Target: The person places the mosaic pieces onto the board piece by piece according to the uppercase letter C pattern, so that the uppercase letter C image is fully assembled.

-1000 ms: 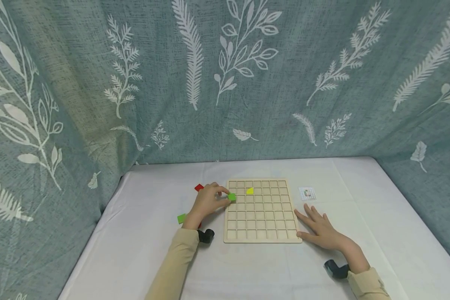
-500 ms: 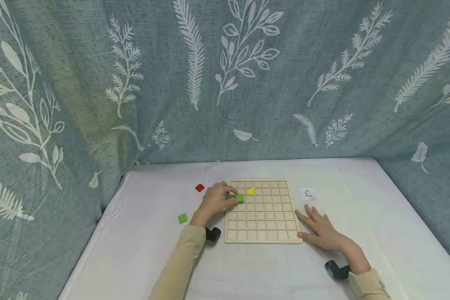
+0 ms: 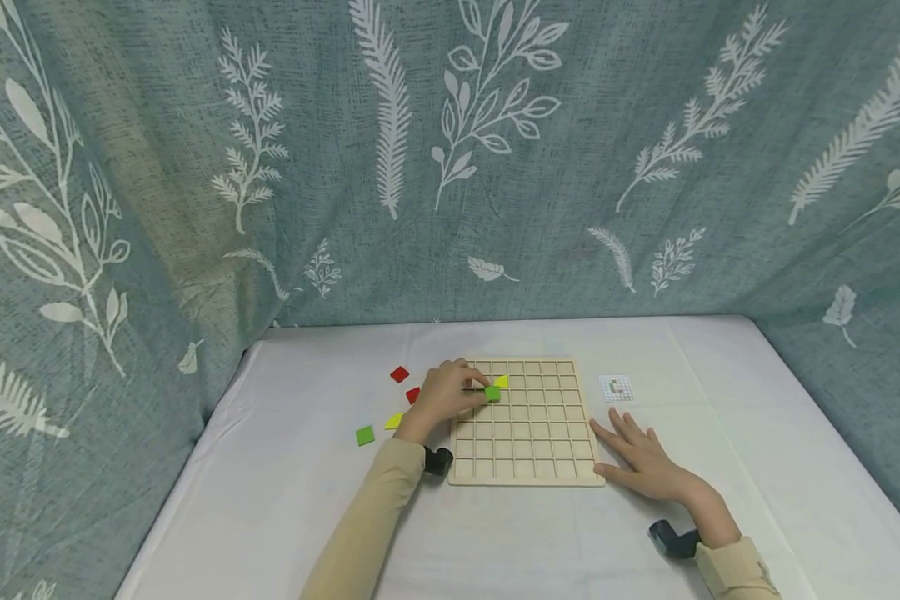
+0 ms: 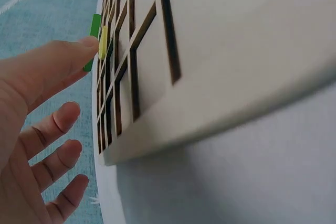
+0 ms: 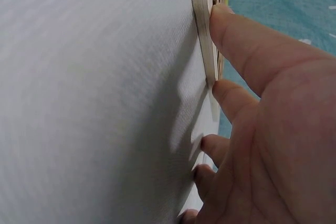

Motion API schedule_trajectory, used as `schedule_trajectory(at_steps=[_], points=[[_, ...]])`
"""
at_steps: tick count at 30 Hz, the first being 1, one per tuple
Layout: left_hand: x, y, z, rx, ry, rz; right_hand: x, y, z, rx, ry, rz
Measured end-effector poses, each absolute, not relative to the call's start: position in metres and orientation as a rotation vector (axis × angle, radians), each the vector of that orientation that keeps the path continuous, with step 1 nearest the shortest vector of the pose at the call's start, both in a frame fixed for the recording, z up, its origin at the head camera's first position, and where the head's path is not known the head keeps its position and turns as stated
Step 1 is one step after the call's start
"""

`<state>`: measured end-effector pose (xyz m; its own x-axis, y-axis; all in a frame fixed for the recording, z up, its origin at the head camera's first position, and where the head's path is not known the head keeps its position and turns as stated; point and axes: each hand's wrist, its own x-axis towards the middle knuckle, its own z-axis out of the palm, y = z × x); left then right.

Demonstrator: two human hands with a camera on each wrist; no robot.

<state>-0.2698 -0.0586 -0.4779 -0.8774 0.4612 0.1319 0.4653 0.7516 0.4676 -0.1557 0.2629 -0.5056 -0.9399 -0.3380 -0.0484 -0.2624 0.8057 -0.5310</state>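
Currently the L hand [image 3: 444, 397] pinches a green tile [image 3: 492, 394] btw thumb & finger, over the grid board [image 3: 525, 450] at approx. 10 o'clock from board centre; can't tell if tile & board touch. A yellow pc [image 3: 502, 382] sits on the grid at abt 11 o'clock from centre, just beside the held tile, at that tile's 1 o'clock. The R hand [image 3: 645, 467] grips nothing: fingers spread, thumb against the board's edge at approx. 4 o'clock, index tip at approx. 3. Loose pcs lie on the white table [image 3: 525, 542] off the board's 9 o'clock side: a red tile [image 3: 400, 374] btw 9 & 10, then nr 9 a second red tile [image 3: 412, 396], a loose yellow pc [image 3: 394, 422] & a second green tile [image 3: 365, 435], farthest out. A small patterned card [image 3: 616, 387] lies near the board btw 2 & 3 o'clock. Both arms have tan sleeves [image 3: 367, 517] w/ black wrist gear [image 3: 675, 540]; a blue-green leaf-print curtain [image 3: 315, 167] hangs behind at 12.
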Motion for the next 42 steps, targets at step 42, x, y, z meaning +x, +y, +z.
schedule_trajectory(at_steps=[42], points=[[-0.271,-0.039,-0.479,-0.790,-2.917,-0.623,-0.172,0.266,-0.482,-0.535,2.612,-0.869]])
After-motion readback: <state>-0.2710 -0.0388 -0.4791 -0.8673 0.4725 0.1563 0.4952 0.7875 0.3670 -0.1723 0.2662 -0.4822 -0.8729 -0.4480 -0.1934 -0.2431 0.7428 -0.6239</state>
